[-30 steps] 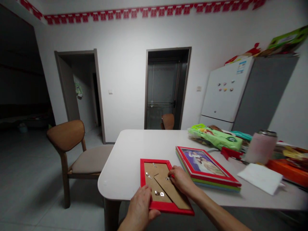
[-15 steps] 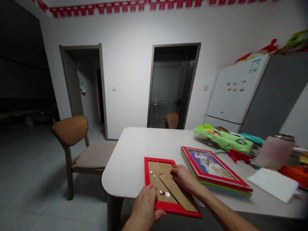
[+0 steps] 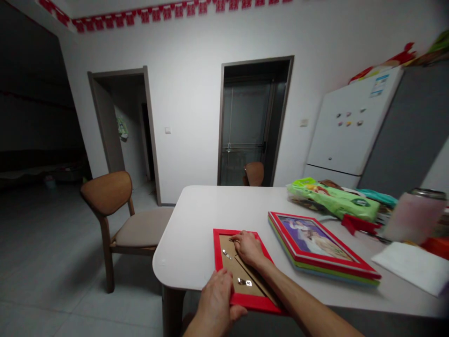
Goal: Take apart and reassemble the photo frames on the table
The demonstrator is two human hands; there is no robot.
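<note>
A red picture frame (image 3: 217,250) lies face down at the table's near edge, its brown backing board (image 3: 232,270) showing. My left hand (image 3: 214,296) grips the lower left part of the frame, thumb at the near edge. Across the board reaches my right hand (image 3: 248,249), closed, with fingertips on a small metal clip (image 3: 231,239) near the far end. Two more metal clips are visible, one by the left side and one near the bottom (image 3: 244,282). My right forearm hides much of the frame's right side and the stand flap.
To the right lies a stack of picture frames (image 3: 324,266), a red one with a photo on top. Beyond are a green package (image 3: 340,201), a pink jar (image 3: 416,215) and white paper (image 3: 410,267). A chair (image 3: 107,194) stands left of the white table (image 3: 199,210).
My right hand has moved from the clip on the frame's right side to the one at its far end. My left hand keeps its grip. The view has shifted slightly.
</note>
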